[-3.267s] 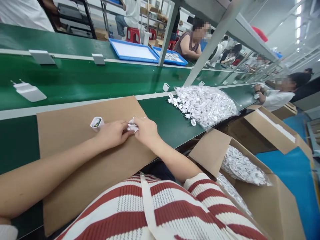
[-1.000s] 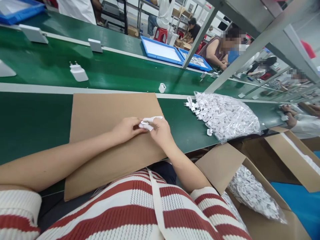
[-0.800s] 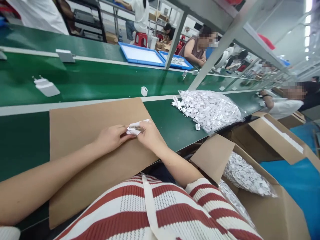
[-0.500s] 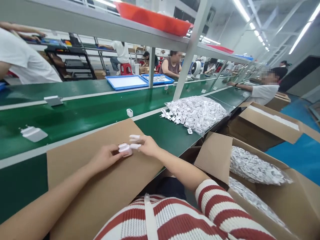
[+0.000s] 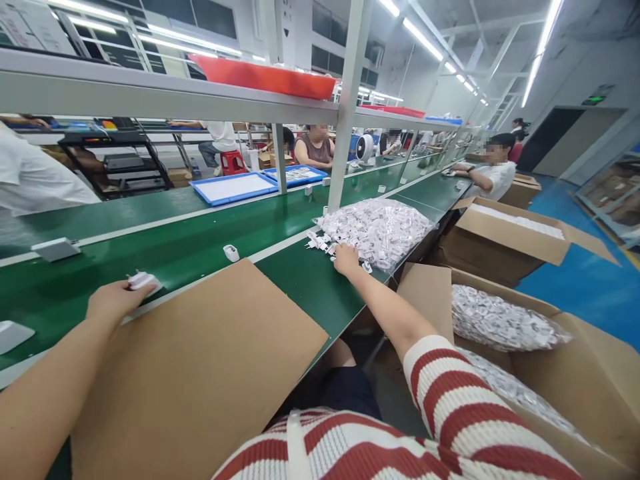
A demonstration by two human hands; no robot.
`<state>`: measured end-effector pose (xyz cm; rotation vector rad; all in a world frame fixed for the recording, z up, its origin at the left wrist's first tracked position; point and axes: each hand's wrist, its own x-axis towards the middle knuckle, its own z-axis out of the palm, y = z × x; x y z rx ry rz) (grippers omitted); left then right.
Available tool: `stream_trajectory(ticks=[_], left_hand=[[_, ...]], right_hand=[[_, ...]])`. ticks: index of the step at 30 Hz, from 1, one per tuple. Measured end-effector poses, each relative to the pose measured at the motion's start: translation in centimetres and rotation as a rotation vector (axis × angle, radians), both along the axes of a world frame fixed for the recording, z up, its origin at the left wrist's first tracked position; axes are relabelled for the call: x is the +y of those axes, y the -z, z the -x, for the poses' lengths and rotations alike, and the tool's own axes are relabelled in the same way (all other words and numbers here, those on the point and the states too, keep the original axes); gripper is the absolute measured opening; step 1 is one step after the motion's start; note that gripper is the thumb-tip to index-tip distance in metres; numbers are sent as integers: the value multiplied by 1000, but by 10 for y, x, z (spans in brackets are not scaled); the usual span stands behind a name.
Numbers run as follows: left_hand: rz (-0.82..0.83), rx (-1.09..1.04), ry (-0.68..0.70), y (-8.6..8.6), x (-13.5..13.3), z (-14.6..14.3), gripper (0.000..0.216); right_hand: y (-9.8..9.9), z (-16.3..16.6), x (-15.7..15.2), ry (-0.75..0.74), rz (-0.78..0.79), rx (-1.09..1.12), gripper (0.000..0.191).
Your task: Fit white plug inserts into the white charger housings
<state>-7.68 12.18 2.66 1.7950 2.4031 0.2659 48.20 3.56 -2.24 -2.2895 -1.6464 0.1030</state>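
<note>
My left hand (image 5: pixel 113 300) grips a white plug charger (image 5: pixel 145 281) by its side, at the near edge of the green conveyor belt (image 5: pixel 190 250). The charger's metal prongs point up and to the left. My right hand (image 5: pixel 347 259) reaches to the near left edge of a pile of small white plug parts (image 5: pixel 380 230) that spills from a clear plastic bag. Its fingers are bent and closed, and what lies between them is hidden. Beneath my forearms lies a flat brown cardboard sheet (image 5: pixel 200 360).
More white chargers rest on the belt, one at the far left (image 5: pixel 56 249), another white one (image 5: pixel 231 253) nearer the middle. Open cardboard boxes (image 5: pixel 595 360) with bagged white parts stand at my right. A shelf post (image 5: pixel 345 107) rises behind the pile. Co-workers sit along the line.
My left hand has carried the charger from above the cardboard leftward to the belt. The right hand has let go of the charger and moved right to the pile. The view has shifted.
</note>
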Motion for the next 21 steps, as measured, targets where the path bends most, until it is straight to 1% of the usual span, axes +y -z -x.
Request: stream_trajectory(ticks=[1, 2, 3, 4, 5, 6, 7, 8, 10, 12, 14, 17, 19, 21], left_hand=[[11, 24, -87, 0, -3, -4, 79], [-29, 53, -152, 0, -8, -11, 88], [-121, 79, -181, -1, -16, -21, 97], [-258, 103, -176, -3, -25, -32, 103], [-407, 115, -110, -6, -34, -45, 102], [-490, 105, -7, -8, -42, -58, 93], [-517, 93, 110, -11, -47, -71, 84], [-497, 88, 227, -13, -48, -84, 77], [-350, 76, 434, -15, -43, -104, 69], [-222, 53, 549, -14, -30, -119, 68], [-128, 22, 596, -10, -17, -130, 70], [-36, -33, 624, -7, -8, -142, 56], [-22, -62, 622, -9, -10, -147, 44], [-36, -73, 604, -15, -15, -151, 35]], right_hand=[[2, -1, -3, -13, -9, -17, 33], [4, -2, -6, -31, -22, -32, 34], [6, -2, -10, -54, -36, -43, 34], [8, -1, -15, -85, -49, -50, 34], [10, 0, -19, -123, -62, -54, 34], [12, 2, -24, -167, -74, -54, 32], [14, 5, -28, -214, -85, -51, 31], [16, 8, -33, -261, -94, -45, 29], [19, 15, -42, -351, -113, -24, 29], [21, 23, -54, -436, -128, 9, 35], [22, 31, -66, -514, -135, 47, 41], [23, 36, -81, -586, -154, 111, 43], [23, 32, -87, -562, -197, 161, 42], [24, 23, -87, -479, -238, 176, 39]])
